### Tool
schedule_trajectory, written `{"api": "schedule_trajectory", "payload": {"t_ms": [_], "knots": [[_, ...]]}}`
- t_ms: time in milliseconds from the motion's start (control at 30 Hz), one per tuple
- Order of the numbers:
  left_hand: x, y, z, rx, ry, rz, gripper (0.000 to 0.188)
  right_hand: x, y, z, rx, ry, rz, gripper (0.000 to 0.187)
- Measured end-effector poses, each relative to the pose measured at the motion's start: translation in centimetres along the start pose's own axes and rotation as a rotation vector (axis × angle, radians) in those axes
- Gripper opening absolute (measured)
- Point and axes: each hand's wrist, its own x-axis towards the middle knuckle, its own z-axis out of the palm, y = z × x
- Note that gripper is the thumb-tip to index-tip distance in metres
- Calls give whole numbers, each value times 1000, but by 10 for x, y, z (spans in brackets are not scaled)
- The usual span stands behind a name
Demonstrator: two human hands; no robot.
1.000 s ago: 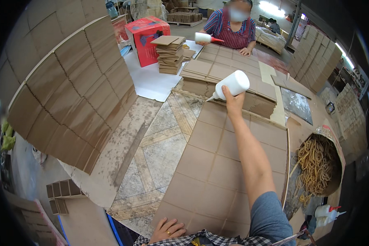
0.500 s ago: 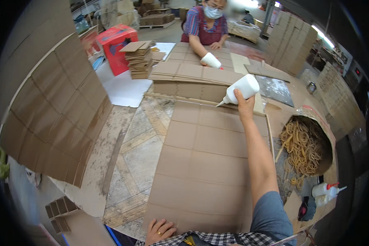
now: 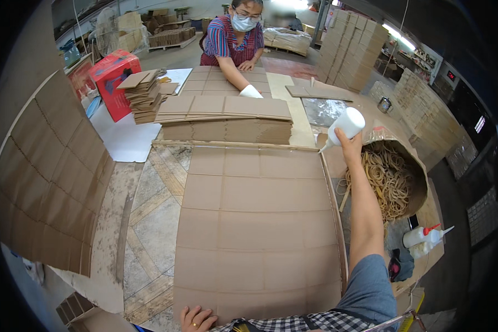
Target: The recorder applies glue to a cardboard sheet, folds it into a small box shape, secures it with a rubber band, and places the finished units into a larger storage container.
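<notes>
My right hand is wrapped round a white squeeze bottle, tilted so its thin nozzle points down and left at the far right corner of a creased brown cardboard sheet. Whether the tip touches the cardboard I cannot tell. Down at the sheet's near left corner, my left hand lies with its fingers stretched out on the cardboard, holding nothing. The sheet sits on a worn patterned table, against a thin wooden strip along its far and right sides.
Beyond the strip lies a cardboard stack; a co-worker leans over another sheet behind it. To the right are a sack of rubber bands and more squeeze bottles. Tall cardboard stands left, near a red box.
My right hand has carried the bottle rightward, from the sheet's far edge to its far right corner. My left hand stays at the near left corner. The view has shifted.
</notes>
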Motion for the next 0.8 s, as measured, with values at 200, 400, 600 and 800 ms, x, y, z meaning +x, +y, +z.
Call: {"api": "schedule_trajectory", "payload": {"t_ms": [200, 400, 600, 800], "knots": [[3, -4, -9, -25, -31, 40, 39, -12, -21, 10, -269, 155, -54, 64], [-9, 6, 6, 34, 88, -54, 40, -61, -86, 74, 477, 287, 227, 58], [30, 34, -34, -40, -2, -261, 23, -117, -91, 154, 776, 37, 609, 66], [25, 30, -35, -15, -42, -233, 24, -169, -119, 248, 686, -44, 607, 61]]}}
